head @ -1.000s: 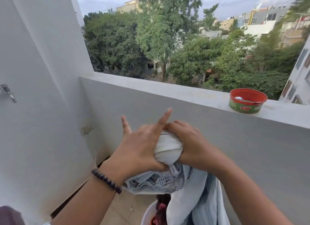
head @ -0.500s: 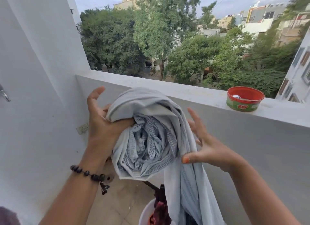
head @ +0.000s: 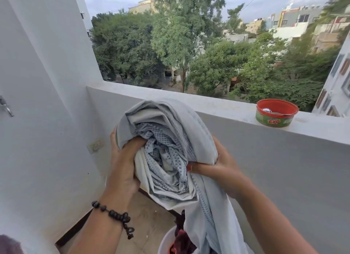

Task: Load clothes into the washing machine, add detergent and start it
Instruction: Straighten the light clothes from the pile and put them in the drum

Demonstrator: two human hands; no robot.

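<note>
Both hands grip 1 bunched cloth between them: left hand clutching its left folds, right hand pinching its right edge. It looks soft and light; its loose tail hangs below, so gathering that seems wise.

A home balcony high up; a white parapet wall looks over trees and neighbouring houses; a laundry bucket stands on the tiled floor

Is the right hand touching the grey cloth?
Touching. The head view shows the right hand pinching the grey cloth bundle's right edge.
</note>
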